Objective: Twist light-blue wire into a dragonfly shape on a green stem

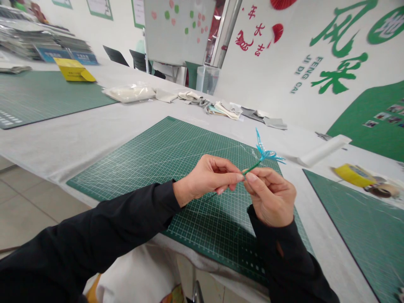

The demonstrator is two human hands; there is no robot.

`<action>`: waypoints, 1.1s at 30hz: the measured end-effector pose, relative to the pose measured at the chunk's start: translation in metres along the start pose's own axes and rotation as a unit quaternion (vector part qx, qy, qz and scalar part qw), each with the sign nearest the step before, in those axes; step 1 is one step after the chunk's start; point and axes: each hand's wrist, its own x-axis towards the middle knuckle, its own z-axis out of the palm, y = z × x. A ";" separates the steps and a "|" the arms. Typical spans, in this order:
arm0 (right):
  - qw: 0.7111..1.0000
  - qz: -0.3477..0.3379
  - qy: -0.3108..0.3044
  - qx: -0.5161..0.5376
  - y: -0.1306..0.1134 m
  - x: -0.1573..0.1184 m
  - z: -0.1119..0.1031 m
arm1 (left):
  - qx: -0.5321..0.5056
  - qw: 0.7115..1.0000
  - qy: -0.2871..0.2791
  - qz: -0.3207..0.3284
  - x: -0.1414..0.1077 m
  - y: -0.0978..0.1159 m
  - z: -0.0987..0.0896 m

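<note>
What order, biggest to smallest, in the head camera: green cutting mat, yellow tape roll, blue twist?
Largest: green cutting mat. Then yellow tape roll and blue twist: they look alike, nearness makes it unsure.

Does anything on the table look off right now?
Nothing looks spilled or damaged. The blue twist on the green stem looks intact. Only the cloth scraps beyond the cutting mat look untidy, strewn in loose heaps along the table.

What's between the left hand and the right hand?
In the head view, a thin green stem with a blue twisted top runs between the left hand and right hand.
</note>
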 end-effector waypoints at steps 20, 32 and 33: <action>0.999 -0.017 -0.004 -0.050 0.002 0.002 -0.002 | -0.016 0.995 -0.061 -0.078 0.003 0.000 -0.008; 0.991 0.021 -0.115 0.062 -0.007 0.002 -0.001 | -0.097 0.974 -0.137 -0.150 0.002 0.005 -0.014; 0.992 0.019 -0.112 0.063 -0.006 0.002 -0.001 | -0.099 0.975 -0.136 -0.148 0.002 0.005 -0.014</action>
